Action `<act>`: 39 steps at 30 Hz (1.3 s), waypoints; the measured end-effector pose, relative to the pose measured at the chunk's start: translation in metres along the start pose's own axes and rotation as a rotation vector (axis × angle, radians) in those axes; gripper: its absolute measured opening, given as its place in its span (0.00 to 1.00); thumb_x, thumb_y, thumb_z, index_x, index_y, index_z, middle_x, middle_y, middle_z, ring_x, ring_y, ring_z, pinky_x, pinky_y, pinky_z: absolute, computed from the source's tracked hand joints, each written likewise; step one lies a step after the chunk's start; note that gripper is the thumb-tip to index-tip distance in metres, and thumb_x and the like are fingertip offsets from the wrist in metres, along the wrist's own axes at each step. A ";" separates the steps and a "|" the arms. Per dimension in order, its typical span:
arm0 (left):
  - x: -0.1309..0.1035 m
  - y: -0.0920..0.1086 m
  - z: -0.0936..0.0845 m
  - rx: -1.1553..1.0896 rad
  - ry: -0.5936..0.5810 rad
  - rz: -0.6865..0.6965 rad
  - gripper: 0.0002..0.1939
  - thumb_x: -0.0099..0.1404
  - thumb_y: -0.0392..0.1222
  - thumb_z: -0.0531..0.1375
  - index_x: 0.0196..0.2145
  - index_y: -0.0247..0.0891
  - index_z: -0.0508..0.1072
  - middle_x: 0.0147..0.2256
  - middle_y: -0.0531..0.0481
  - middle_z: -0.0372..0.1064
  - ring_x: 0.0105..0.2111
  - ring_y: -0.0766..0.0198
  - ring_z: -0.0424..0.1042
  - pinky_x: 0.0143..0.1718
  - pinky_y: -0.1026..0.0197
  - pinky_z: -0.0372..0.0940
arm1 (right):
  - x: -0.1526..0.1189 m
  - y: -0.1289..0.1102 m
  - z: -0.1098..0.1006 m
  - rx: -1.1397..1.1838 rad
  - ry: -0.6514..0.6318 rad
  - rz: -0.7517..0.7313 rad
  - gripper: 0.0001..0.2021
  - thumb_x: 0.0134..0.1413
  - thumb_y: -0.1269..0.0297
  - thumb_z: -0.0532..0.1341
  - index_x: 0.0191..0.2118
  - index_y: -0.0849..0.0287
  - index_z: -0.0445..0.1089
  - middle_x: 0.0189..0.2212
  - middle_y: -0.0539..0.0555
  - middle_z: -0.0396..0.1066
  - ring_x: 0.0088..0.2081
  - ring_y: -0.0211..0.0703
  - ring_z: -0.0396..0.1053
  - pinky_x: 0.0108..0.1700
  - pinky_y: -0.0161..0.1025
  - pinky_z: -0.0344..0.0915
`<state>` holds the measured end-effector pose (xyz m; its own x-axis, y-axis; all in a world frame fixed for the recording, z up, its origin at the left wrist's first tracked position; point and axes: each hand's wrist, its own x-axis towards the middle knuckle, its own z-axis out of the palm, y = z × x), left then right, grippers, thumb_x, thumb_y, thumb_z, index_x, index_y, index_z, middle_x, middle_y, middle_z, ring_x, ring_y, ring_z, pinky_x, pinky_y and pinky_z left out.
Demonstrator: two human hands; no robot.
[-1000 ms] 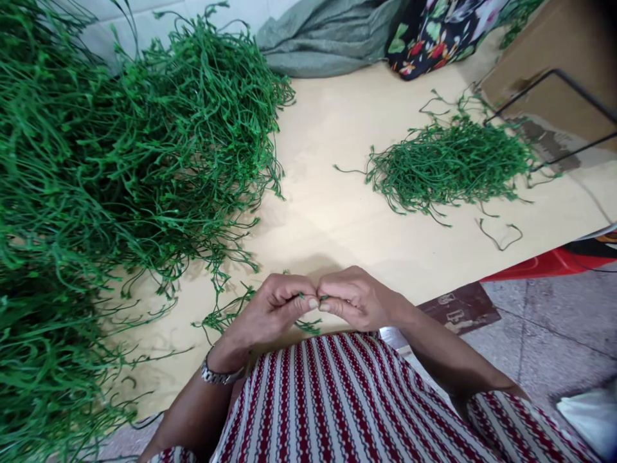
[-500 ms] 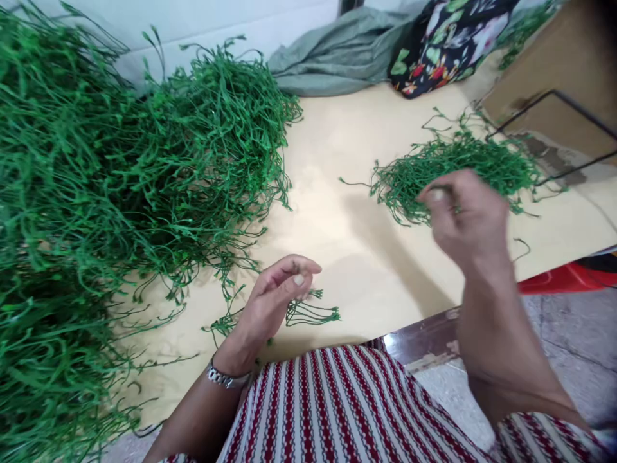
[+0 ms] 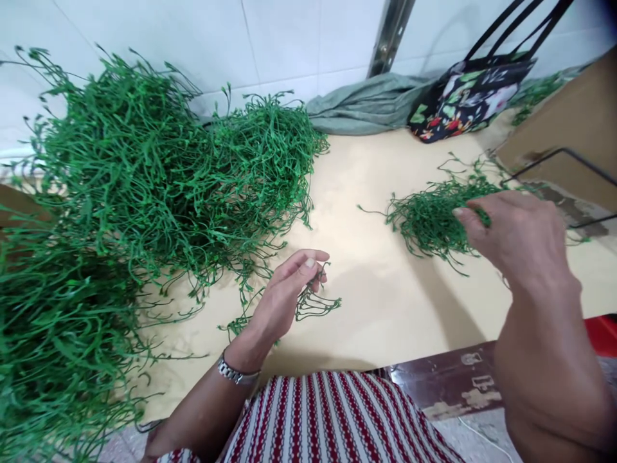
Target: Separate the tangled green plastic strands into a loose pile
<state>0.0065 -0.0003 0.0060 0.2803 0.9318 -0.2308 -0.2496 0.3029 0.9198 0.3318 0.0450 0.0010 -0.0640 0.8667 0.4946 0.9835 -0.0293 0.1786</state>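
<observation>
My left hand (image 3: 289,292), with a watch on its wrist, is closed round a few thin green stems near the table's front edge. More green stems (image 3: 318,303) lie beside and under its fingers. My right hand (image 3: 518,235) hangs over the right end of a smaller pile of green stems (image 3: 434,215); its fingers are bent, and what lies between them is hidden. A large heap of green stems (image 3: 159,173) covers the left of the table.
Against the tiled wall lie a grey-green cloth (image 3: 366,106) and a floral bag (image 3: 463,103). A cardboard box (image 3: 569,109) and a black wire frame (image 3: 569,151) stand at the right. Something red (image 3: 602,334) shows below the table (image 3: 366,238).
My right hand has moved right and turned palm down over the smaller pile. My left hand has stayed nearly in place. The view has tilted up, showing more wall and the bag's handles.
</observation>
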 end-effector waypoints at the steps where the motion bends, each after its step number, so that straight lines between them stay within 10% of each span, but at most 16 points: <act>1: 0.001 0.001 0.001 0.002 0.008 0.009 0.12 0.60 0.45 0.56 0.37 0.34 0.71 0.28 0.50 0.62 0.30 0.66 0.61 0.30 0.64 0.54 | 0.000 -0.009 -0.009 0.112 0.066 -0.013 0.13 0.55 0.59 0.54 0.30 0.62 0.71 0.30 0.59 0.72 0.32 0.46 0.67 0.34 0.40 0.59; 4: 0.002 0.003 0.006 0.022 0.039 0.044 0.13 0.60 0.46 0.56 0.37 0.34 0.70 0.28 0.49 0.62 0.30 0.65 0.61 0.30 0.64 0.55 | -0.008 -0.058 -0.032 0.708 0.094 -0.136 0.09 0.55 0.62 0.56 0.29 0.60 0.69 0.27 0.56 0.71 0.30 0.41 0.67 0.32 0.37 0.63; 6: 0.003 0.002 0.012 0.034 0.048 0.083 0.13 0.60 0.46 0.55 0.37 0.34 0.70 0.27 0.49 0.63 0.29 0.66 0.60 0.31 0.63 0.56 | -0.019 -0.101 -0.040 1.055 -0.148 -0.321 0.07 0.55 0.62 0.57 0.36 0.59 0.69 0.33 0.56 0.72 0.37 0.42 0.68 0.38 0.39 0.65; 11: 0.002 -0.001 0.019 0.049 0.032 0.186 0.11 0.62 0.46 0.54 0.39 0.39 0.70 0.30 0.52 0.64 0.32 0.68 0.62 0.36 0.65 0.58 | -0.042 -0.162 -0.037 1.360 -0.379 -0.342 0.06 0.56 0.67 0.56 0.31 0.61 0.69 0.26 0.53 0.70 0.30 0.37 0.67 0.34 0.36 0.64; 18: -0.014 0.017 0.005 0.770 -0.051 0.245 0.17 0.62 0.35 0.51 0.50 0.38 0.63 0.43 0.45 0.66 0.46 0.59 0.62 0.47 0.57 0.56 | -0.056 -0.158 -0.034 1.329 -0.169 -0.290 0.06 0.56 0.68 0.56 0.30 0.60 0.69 0.26 0.53 0.71 0.30 0.38 0.67 0.34 0.36 0.62; 29: -0.014 0.014 0.020 1.576 -0.083 0.360 0.10 0.55 0.25 0.47 0.26 0.37 0.61 0.25 0.48 0.62 0.29 0.58 0.62 0.33 0.57 0.56 | -0.065 -0.162 -0.032 1.192 -0.108 -0.305 0.08 0.55 0.70 0.55 0.26 0.60 0.66 0.21 0.51 0.66 0.25 0.38 0.62 0.31 0.38 0.58; 39: -0.018 0.015 -0.004 1.182 -0.207 0.164 0.06 0.57 0.33 0.52 0.23 0.36 0.64 0.21 0.55 0.60 0.23 0.68 0.59 0.26 0.65 0.52 | -0.072 -0.170 -0.033 1.182 -0.005 -0.291 0.10 0.54 0.73 0.54 0.24 0.59 0.66 0.22 0.52 0.70 0.26 0.38 0.65 0.32 0.38 0.59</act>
<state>-0.0063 -0.0119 0.0229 0.4945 0.8596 -0.1288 0.6748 -0.2863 0.6802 0.1636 -0.0287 -0.0370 -0.3094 0.7672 0.5618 0.4805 0.6360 -0.6039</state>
